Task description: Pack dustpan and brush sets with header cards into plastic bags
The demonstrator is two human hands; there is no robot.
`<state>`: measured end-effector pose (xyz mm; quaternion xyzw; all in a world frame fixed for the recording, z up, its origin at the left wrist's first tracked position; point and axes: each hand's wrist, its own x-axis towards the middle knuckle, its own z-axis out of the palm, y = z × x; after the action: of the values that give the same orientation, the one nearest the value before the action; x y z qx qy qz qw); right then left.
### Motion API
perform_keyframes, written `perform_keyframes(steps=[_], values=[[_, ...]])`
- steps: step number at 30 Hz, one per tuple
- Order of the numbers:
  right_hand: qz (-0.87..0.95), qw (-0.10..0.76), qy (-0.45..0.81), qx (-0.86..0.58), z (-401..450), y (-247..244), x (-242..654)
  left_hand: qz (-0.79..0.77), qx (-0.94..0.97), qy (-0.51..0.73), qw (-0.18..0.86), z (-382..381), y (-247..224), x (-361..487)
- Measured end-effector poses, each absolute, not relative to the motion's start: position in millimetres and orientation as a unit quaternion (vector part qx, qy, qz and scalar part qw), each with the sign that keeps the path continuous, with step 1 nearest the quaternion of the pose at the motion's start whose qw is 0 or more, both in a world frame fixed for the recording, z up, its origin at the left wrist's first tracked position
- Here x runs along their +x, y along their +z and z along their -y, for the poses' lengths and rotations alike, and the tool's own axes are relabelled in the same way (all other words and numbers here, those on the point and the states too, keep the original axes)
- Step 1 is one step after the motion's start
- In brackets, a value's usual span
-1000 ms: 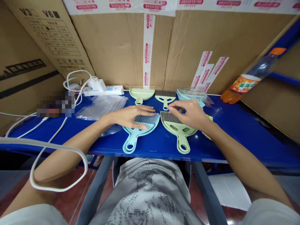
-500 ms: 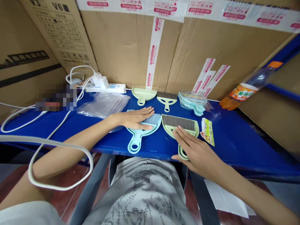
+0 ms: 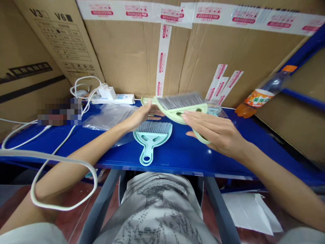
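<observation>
- Pale green dustpan-and-brush set is now up off the table, tilted, bristles toward the far edge, handle slanting toward the near edge; half a second ago it lay flat at the near edge, beside its blue counterpart.
- Right hand: its grip is clamped on the green set, fingers across the front, thumb low by the handle. The lift seems to put most of the weight on this hand.
- Left hand: it has left the blue set and come to the raised pan's left end. Its grip stands apart, thumb away from fingers, with nothing visibly in it; whether a fingertip touches the pan's edge, I cannot tell.
- Blue dustpan-and-brush set: uncovered now, it lies near the middle of the near edge, brush nested in pan, handle toward that edge. As I judge it, the handling has passed from blue to green.
- Light green dustpan at the far edge: partly hidden by the left hand and the raised set.
- Clear plastic bags lie toward the far left corner, before a white power strip; an orange-capped bottle is at the far edge, toward the right corner.
</observation>
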<state>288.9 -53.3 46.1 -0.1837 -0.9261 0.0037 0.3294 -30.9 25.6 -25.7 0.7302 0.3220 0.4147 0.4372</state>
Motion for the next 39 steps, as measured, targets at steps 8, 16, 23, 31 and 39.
perform_keyframes(steps=[8,16,23,31,39], values=[[0.956,0.278,0.084,-0.035,-6,30,266,-0.283,0.624,0.451,0.572,-35,-11,-55],[0.969,0.210,-0.061,-0.118,-19,7,283,-0.372,0.551,0.476,0.577,-29,-20,-45],[0.796,0.422,0.339,-0.271,-29,-4,288,-0.350,0.555,0.565,0.501,-27,-22,-38],[0.695,0.440,0.492,-0.286,-11,-10,265,-0.356,0.577,0.553,0.485,-16,-28,-24],[0.704,0.449,0.465,-0.296,-11,-11,267,-0.362,0.600,0.538,0.469,-14,-25,-24]])
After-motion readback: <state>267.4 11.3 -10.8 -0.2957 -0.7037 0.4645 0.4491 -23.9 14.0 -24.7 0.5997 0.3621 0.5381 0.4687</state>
